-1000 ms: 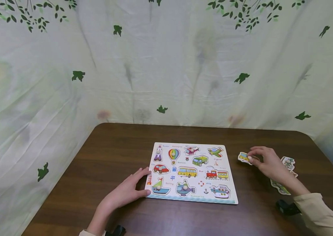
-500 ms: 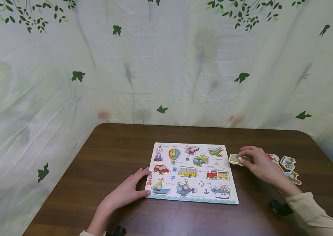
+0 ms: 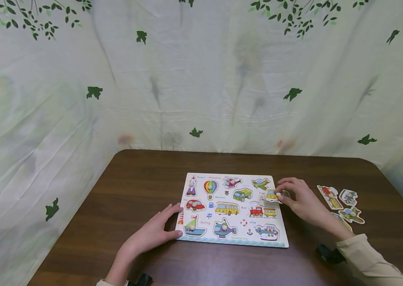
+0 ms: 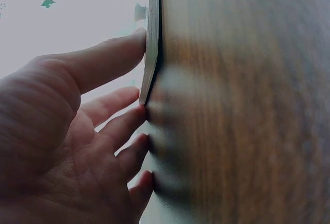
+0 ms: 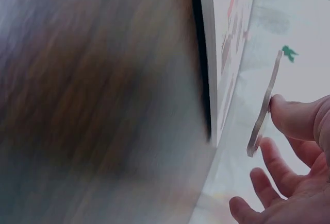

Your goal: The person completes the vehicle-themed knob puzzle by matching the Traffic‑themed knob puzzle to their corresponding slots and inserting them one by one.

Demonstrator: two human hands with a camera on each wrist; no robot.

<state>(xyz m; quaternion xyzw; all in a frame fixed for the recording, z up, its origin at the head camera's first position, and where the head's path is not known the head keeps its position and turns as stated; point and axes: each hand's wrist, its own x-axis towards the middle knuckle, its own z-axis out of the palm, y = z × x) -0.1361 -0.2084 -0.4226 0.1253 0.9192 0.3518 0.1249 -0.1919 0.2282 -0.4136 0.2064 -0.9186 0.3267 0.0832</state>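
A white vehicle puzzle board [image 3: 201,186] lies flat on the table. My left hand [image 3: 150,233] rests against its left edge, with thumb and forefinger touching the board and the other fingers loosely extended, as the left wrist view shows too. Over the board's right edge, my right hand [image 3: 303,204] pinches a yellow bus puzzle piece [image 3: 270,195] by its knob. Seen edge-on in the right wrist view, that puzzle piece [image 5: 265,105] is tilted and apart from the board. The board bears pictures of a rocket, balloon, car, bus, train and other vehicles; some have knobs.
To the right of the right hand lie several loose puzzle pieces: a red and yellow one [image 3: 330,197], a greyish one [image 3: 348,197], a green plane [image 3: 352,215] and one partly hidden by the wrist. A curtain with leaf prints [image 3: 222,99] hangs behind the brown table [image 3: 144,178].
My right hand has carried the bus piece leftward from the table to above the board's right edge, uncovering more of the loose pieces. The left hand and board have stayed put.
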